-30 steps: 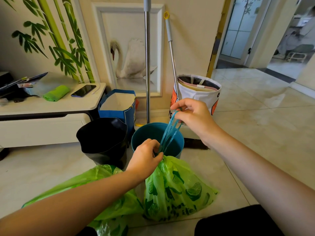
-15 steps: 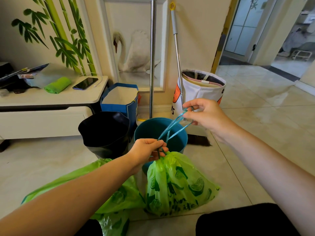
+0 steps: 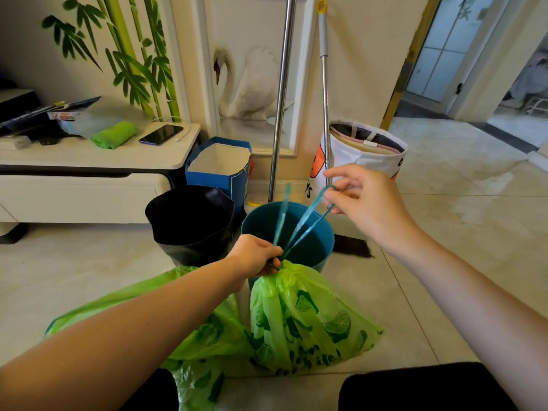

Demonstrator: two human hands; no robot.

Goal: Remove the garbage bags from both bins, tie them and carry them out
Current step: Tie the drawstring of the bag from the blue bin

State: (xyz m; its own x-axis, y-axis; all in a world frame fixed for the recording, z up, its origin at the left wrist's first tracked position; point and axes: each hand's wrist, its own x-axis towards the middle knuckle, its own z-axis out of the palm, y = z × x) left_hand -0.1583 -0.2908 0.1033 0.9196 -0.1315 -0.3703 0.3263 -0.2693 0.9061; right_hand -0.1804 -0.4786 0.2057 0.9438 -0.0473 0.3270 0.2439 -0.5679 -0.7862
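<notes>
Right hand (image 3: 360, 200) farther right; knot hidden.

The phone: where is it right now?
In the head view, the phone lies at upper left on the white cabinet, near its right end, beside a green cloth.

Our left arm (image 3: 154, 315) hides part of the second green bag (image 3: 207, 336). The blue strings (image 3: 299, 226) look blurry. We cannot see the knot.

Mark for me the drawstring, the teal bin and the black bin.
drawstring (image 3: 299, 225), head view: on the strand stretched between both hands.
teal bin (image 3: 324, 232), head view: on its right rim.
black bin (image 3: 189, 216), head view: on its dark inside.
</notes>
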